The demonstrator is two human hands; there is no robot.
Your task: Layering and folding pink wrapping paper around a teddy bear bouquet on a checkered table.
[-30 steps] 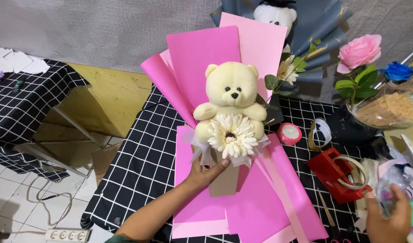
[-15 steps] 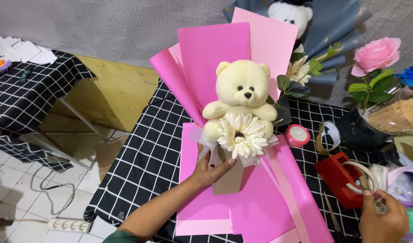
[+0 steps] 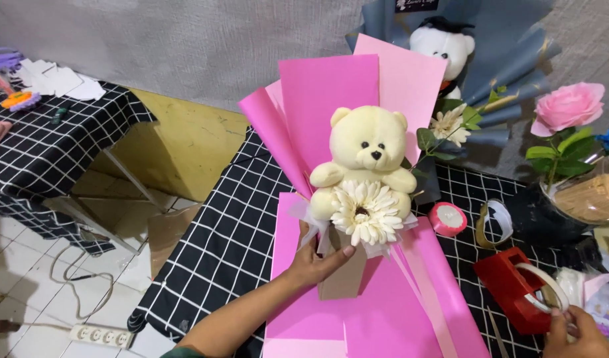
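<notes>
The left hand point(image 3: 318, 262) grasps the bouquet stem point(image 3: 344, 275) below one cream bear point(image 3: 365, 158) and one daisy point(image 3: 365, 213). Right of the bear, the right hand point(image 3: 580, 331) pinches one tape roll point(image 3: 542, 292).

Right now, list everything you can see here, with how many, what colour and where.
Teddy bear: one, cream, centre, upright against pink sheets.
Daisy flower: one, cream-white, below the bear.
Pink wrapping sheets: several, hot and pale pink, behind and under the bear.
Brown cardboard base: one, under the flower.
Checked tablecloth: black with white lines, under the bouquet.
Blue-grey bouquet: one, top right, with a white bear.
Pink rose: one, far right.
Pink ribbon roll: one, right of the bouquet.
Red tape dispenser: one, lower right.
Power strip: one, white, floor lower left.
Left hand: grips the bouquet base.
Right hand: at the tape dispenser.
</notes>
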